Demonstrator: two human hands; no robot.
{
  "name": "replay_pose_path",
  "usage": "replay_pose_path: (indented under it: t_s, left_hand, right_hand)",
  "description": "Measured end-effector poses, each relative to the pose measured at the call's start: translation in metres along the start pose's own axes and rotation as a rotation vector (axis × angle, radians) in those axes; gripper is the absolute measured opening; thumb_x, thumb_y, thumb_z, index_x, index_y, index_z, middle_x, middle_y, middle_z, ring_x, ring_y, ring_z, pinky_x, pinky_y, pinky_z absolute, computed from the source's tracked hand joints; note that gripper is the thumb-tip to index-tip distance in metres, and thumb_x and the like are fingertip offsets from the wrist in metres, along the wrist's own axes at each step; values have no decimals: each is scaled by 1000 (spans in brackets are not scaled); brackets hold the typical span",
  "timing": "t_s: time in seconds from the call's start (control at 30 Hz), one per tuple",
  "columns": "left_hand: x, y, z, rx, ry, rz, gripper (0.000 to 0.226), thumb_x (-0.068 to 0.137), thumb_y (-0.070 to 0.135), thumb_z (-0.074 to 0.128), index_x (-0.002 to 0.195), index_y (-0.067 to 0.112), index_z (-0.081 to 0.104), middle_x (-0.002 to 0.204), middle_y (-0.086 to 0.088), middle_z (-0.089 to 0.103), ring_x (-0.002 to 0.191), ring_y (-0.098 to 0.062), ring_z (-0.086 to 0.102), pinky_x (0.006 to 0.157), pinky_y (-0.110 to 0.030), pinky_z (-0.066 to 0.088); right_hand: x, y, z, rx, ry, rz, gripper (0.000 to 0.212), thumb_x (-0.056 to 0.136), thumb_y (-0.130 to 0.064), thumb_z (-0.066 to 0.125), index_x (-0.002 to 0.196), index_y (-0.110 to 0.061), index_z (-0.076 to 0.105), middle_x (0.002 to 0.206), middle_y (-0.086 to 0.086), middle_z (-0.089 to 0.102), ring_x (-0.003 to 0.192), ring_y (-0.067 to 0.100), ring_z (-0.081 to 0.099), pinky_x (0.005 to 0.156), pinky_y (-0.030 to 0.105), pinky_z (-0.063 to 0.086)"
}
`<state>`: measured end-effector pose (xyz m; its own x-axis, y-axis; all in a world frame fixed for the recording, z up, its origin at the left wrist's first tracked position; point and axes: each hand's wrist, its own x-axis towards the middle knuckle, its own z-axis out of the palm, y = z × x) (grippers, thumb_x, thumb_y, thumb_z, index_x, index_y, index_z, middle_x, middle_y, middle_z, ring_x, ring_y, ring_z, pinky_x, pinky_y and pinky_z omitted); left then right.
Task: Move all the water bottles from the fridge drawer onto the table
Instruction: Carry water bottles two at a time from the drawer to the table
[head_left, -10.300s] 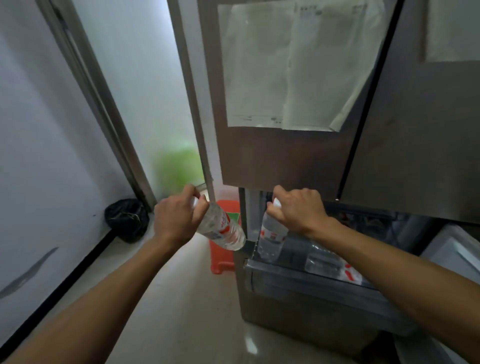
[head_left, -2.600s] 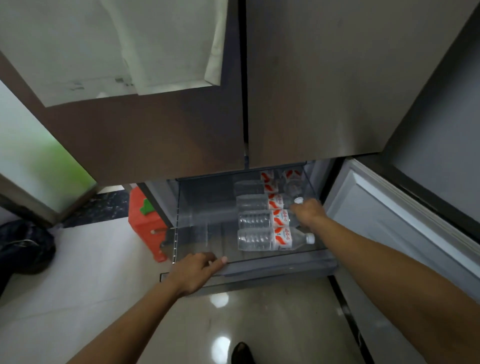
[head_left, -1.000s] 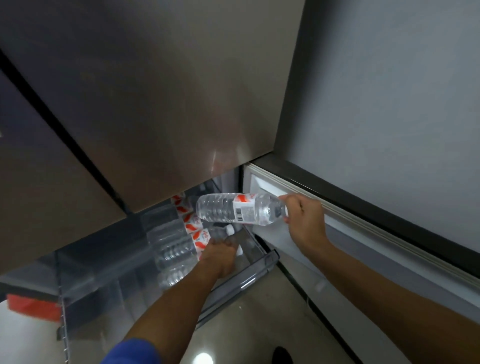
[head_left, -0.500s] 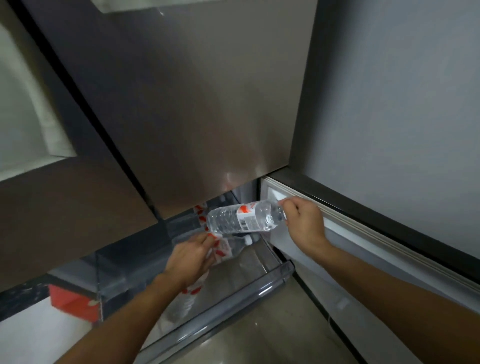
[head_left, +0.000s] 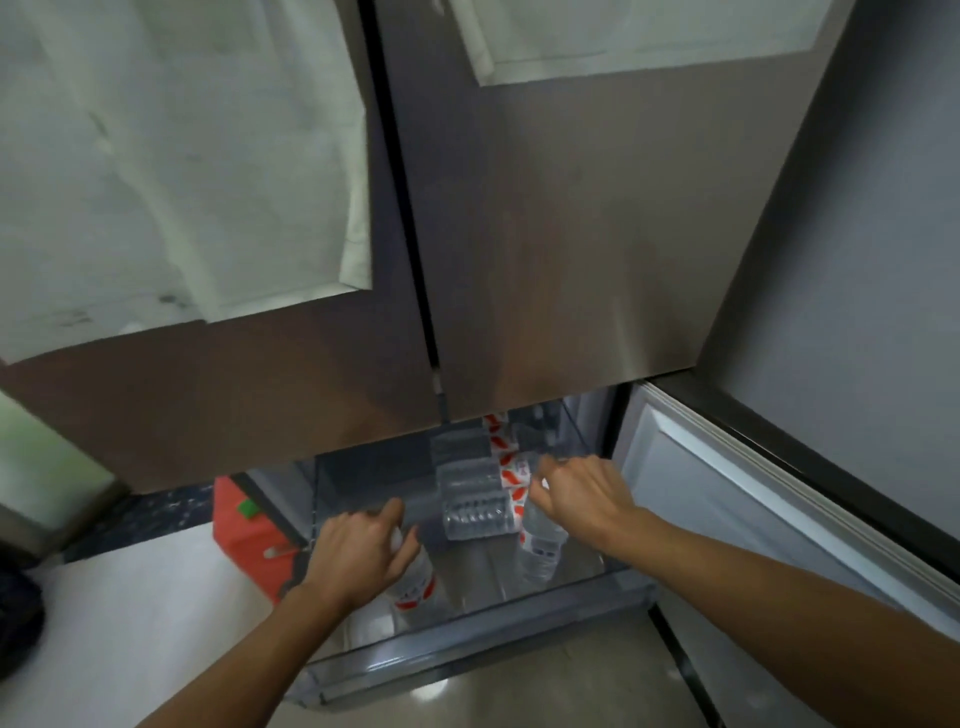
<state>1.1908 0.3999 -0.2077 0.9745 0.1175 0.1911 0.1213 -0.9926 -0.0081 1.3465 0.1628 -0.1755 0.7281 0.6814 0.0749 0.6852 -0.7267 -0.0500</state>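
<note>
Fridge drawer (head_left: 467, 657) open, one water bottle in each hand.
Left hand (head_left: 358, 558) clasps left bottle (head_left: 415, 592) by its top, right hand (head_left: 584, 501) clasps right bottle (head_left: 540, 548) likewise (both hang over drawer); other bottles (head_left: 472, 501) lie inside.

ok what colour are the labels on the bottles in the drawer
White with red marks; the head view shows the labels on the lying bottles.

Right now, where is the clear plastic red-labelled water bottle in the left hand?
Head view, lower centre: the bottle hangs neck-up from the left hand at the front left of the clear plastic fridge drawer, left of the lying bottles.
</note>
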Motion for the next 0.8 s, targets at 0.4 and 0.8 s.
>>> replay_pose_path:
  t_s: [0.4,0.8]
  left_hand:
    - [-31,-6,-66,-23,204,-336,38,82,55,35,77,21,50,58,-5,62,47,-24,57,47,-29,48]
    - [-148,10,-213,169,513,-818,41,79,55,40,77,18,58,64,-9,64,52,-30,58,50,-37,53]
  right_hand:
    - [17,-15,13,-171,72,-271,44,94,-49,36,120,-16,53,96,4,72,86,28,67,63,32,36]
    - [6,-130,-105,209,501,-801,30,72,-46,50,61,-18,54,49,1,58,42,24,56,44,21,23]
